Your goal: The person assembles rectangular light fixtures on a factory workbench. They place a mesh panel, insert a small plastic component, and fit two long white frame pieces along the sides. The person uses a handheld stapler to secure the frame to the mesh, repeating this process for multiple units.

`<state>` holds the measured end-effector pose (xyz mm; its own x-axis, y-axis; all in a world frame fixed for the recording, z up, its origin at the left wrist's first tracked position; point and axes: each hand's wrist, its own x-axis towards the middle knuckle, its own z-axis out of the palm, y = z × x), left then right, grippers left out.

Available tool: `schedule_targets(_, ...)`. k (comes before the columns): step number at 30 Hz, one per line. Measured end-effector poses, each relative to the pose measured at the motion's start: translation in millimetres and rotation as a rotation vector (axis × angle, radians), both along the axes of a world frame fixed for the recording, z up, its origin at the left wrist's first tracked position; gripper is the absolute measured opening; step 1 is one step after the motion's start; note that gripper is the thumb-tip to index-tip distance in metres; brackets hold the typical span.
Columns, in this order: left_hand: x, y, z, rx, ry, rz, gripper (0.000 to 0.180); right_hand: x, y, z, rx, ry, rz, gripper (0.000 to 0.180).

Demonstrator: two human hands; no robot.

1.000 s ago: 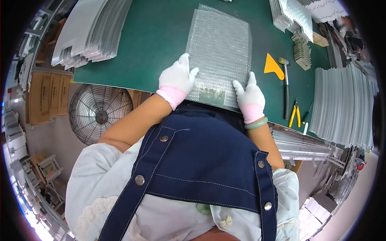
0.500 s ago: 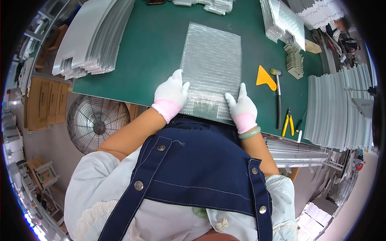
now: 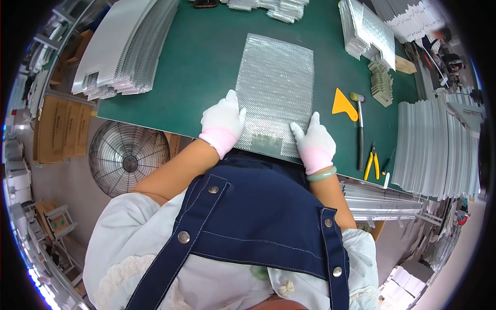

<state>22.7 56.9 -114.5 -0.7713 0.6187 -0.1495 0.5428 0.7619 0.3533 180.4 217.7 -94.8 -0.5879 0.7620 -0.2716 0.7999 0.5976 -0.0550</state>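
Note:
A silver, finely meshed rectangular metal panel [image 3: 276, 82] lies flat on the green tabletop [image 3: 199, 67] in front of me. Its near end has a rectangular patch where the surface looks greenish and different. My left hand [image 3: 223, 121], in a white glove with a pink cuff, rests at the panel's left edge, fingers stretched out and thumb apart. At the opposite edge my right hand [image 3: 315, 144], gloved alike, has its index finger extended along the side and its thumb toward the panel. Both hands look open; the undersides of the fingers are hidden.
To the right lie a yellow scraper [image 3: 343, 105], a hammer [image 3: 360, 134] and yellow-handled pliers [image 3: 371, 163]. Stacked panels stand at the left [image 3: 126, 51], far right [image 3: 364, 28] and right side [image 3: 431, 147]. A floor fan [image 3: 129, 163] stands below the table's left part.
The whole view has shifted slightly right and down. Both hands keep nearly the same places beside the panel, which stays flat on the table.

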Motion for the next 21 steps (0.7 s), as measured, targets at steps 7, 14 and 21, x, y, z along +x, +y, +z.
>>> schedule_targets(7,-9,-8,-31,0.048,0.44,-0.297,0.059,8,17,-48,0.398,0.316,0.507,0.073)
schedule_targets(14,-32,20,18,-0.202,0.247,-0.381,0.048,1,21,-43,0.26,0.257,0.488,0.073)
schedule_targets(21,-37,41,-32,0.251,0.286,-0.56,0.063,1,24,-37,0.187,0.266,0.465,0.074)
